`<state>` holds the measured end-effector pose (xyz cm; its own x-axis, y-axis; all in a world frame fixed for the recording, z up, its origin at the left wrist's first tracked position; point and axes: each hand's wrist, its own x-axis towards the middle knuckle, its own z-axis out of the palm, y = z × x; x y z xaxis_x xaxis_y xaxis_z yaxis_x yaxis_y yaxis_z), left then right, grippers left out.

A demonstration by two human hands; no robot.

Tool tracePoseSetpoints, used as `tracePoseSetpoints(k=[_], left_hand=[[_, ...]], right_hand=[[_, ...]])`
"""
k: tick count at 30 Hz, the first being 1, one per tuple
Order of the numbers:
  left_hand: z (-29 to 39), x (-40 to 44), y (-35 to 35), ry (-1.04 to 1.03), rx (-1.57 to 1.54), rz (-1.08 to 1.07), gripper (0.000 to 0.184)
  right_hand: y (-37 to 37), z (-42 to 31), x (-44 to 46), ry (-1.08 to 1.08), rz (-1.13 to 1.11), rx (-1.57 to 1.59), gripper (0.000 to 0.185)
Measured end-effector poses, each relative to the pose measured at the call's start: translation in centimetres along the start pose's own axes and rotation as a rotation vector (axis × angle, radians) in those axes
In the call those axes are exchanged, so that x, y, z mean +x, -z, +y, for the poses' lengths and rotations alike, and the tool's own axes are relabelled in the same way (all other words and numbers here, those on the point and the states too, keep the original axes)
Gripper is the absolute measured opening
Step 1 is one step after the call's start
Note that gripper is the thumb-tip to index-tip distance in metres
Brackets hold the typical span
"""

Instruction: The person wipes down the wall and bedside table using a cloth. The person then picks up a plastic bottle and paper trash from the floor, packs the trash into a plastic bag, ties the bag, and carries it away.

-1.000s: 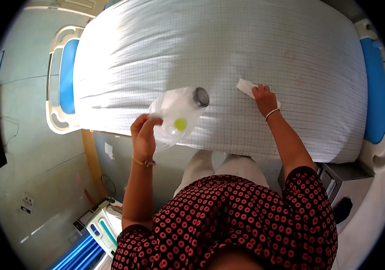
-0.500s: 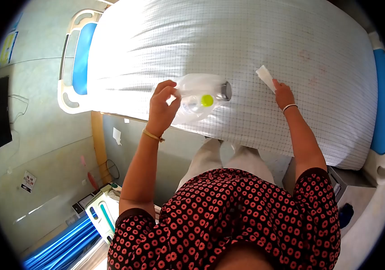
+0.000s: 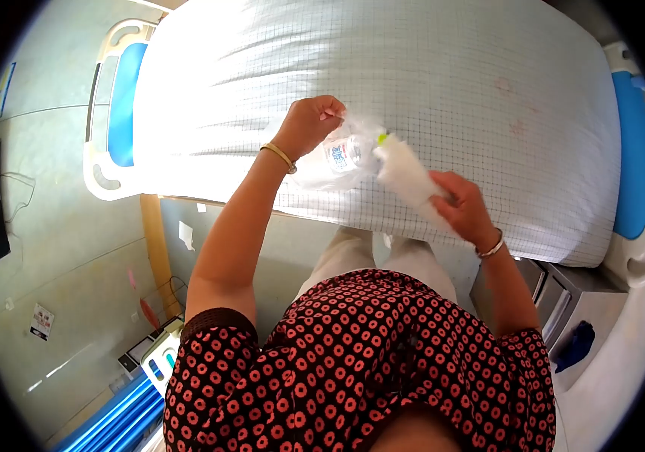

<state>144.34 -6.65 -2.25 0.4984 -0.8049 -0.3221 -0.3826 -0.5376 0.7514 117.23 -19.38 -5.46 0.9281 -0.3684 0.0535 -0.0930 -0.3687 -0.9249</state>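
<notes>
My left hand (image 3: 309,126) pinches the upper edge of a clear plastic bag (image 3: 315,175) over the bed. Inside the bag lies a clear bottle (image 3: 341,154) with a printed label; a yellow-green cap (image 3: 382,138) shows at the bag's right end. My right hand (image 3: 464,207) is closed around the lower end of a white folded tissue-like piece (image 3: 409,175), blurred by motion. Its far end is at the bag's right side, overlapping the cap's edge; whether it touches the bag I cannot tell.
A white checked sheet (image 3: 443,68) covers the bed. Blue-and-cream end boards stand at left (image 3: 123,98) and right (image 3: 634,151). A metal bedside cabinet (image 3: 590,301) is at lower right. Blue plastic-like folds (image 3: 115,414) are at lower left.
My right hand has brought the white piece leftward and down toward the bag. My left hand has moved right and up with the bag's edge, and the bag has crumpled. The grey lid no longer shows.
</notes>
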Motion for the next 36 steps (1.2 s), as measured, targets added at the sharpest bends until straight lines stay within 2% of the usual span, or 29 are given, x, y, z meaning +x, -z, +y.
tracePoseSetpoints(k=[2,4,6,8,9,10,12,13,16,17,18,19,20,22,23,27,29,32,36], left_hand=[[0.0,-0.3,0.3,0.048,-0.087,-0.068,0.015],[-0.2,-0.7,0.5,0.043,-0.120,-0.084,0.016],[-0.6,-1.7,0.9,0.043,-0.157,-0.099,0.018],[-0.9,-3.3,1.5,-0.226,0.055,0.132,0.021],[-1.3,-4.3,2.0,-0.209,0.291,0.198,0.028],[-2.1,-5.3,2.2,-0.211,0.287,0.205,0.028],[-4.1,-6.9,2.1,-0.084,0.590,0.380,0.038],[-4.8,-7.5,2.2,0.026,0.575,0.360,0.047],[-6.7,-8.3,2.5,0.327,0.335,0.396,0.044],[-7.8,-8.4,2.6,0.328,0.321,0.404,0.044],[-9.1,-8.5,2.7,0.357,0.290,0.404,0.036],[-9.9,-8.5,3.0,0.383,0.261,0.404,0.030],[-10.3,-8.6,3.4,0.383,0.250,0.408,0.030],[-10.3,-8.7,4.1,0.483,-0.555,0.273,0.019],[-9.6,-9.0,4.2,0.385,-0.806,0.314,0.017],[-7.8,-9.5,3.8,0.384,-1.069,0.259,0.018],[-7.6,-10.0,3.4,0.384,-1.092,0.216,0.020],[-7.3,-10.5,3.0,0.396,-1.106,0.172,0.023],[-7.8,-10.7,3.0,0.369,-1.098,0.172,0.020]], right_hand=[[-1.2,-3.0,1.8,0.008,-0.169,-0.129,0.030],[-3.5,-4.4,4.3,0.068,-0.146,-0.116,0.028],[-5.9,-4.9,6.7,0.071,-0.206,-0.269,0.022],[-8.5,-5.3,8.7,0.072,-0.219,-0.333,0.020],[-9.5,-5.4,9.5,0.075,-0.229,-0.397,0.019],[-10.2,-5.6,10.0,0.079,-0.231,-0.404,0.019],[-11.3,-5.9,10.9,-0.087,-0.263,-0.486,0.016],[-11.6,-5.9,11.2,-0.080,-0.265,-0.500,0.016],[-11.5,-5.6,11.0,-0.034,-0.266,-0.517,0.014],[-10.9,-5.2,10.9,0.022,-0.225,-0.500,0.019],[-10.4,-5.0,10.8,0.076,-0.186,-0.482,0.024],[-9.6,-5.9,10.9,-0.041,-0.144,-0.522,0.029],[-8.9,-6.7,11.2,-0.037,-0.150,-0.533,0.029],[-7.9,-7.8,11.7,-0.243,-0.124,-0.659,0.028],[-7.7,-7.9,12.1,-0.253,-0.127,-0.699,0.026],[-8.1,-7.1,13.7,-0.143,-0.133,-0.843,0.019],[-9.2,-7.5,14.7,-0.215,-0.279,-0.956,0.013],[-10.7,-6.5,16.3,-0.250,-0.263,-0.964,0.012],[-12.9,-3.3,18.2,-0.377,-0.391,-0.993,0.015]])
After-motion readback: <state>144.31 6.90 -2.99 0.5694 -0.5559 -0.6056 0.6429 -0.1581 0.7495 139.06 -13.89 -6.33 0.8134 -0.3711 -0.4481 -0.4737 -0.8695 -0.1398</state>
